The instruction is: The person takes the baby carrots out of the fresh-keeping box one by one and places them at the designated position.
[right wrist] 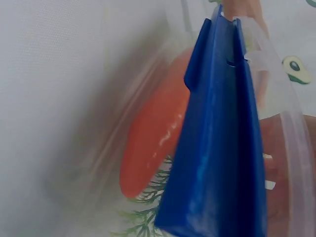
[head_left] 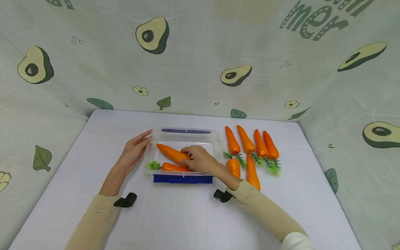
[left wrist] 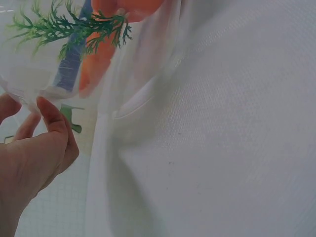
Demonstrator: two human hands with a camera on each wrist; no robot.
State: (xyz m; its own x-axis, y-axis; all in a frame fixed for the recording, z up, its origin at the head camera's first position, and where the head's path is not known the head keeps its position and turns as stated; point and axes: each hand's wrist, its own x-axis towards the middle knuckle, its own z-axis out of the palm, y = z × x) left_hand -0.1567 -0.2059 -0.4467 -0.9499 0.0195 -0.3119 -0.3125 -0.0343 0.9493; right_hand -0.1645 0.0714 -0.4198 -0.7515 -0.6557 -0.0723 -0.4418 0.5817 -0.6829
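Observation:
A clear plastic container (head_left: 215, 139) with blue side latches (head_left: 182, 178) stands on the table. My left hand (head_left: 135, 151) is at its left side, pinching the rim near the far corner between thumb and fingers. Inside, my right hand (head_left: 200, 159) grips the thick end of an orange toy carrot (head_left: 168, 152), which lies slantwise with its tip toward the far left. Nearer the front wall lies another carrot (head_left: 175, 168), its leafy green top (head_left: 153, 165) to the left. My right fingertips are partly hidden behind the hand. A blue latch (right wrist: 212, 133) fills much of the right wrist view.
Right of the container, several toy carrots lie in two rows, among them a far one (head_left: 232, 140) and a near one (head_left: 252, 173), their green tops meeting between the rows. White cloth covers the table (head_left: 175, 218). A printed curtain (head_left: 193, 45) hangs behind.

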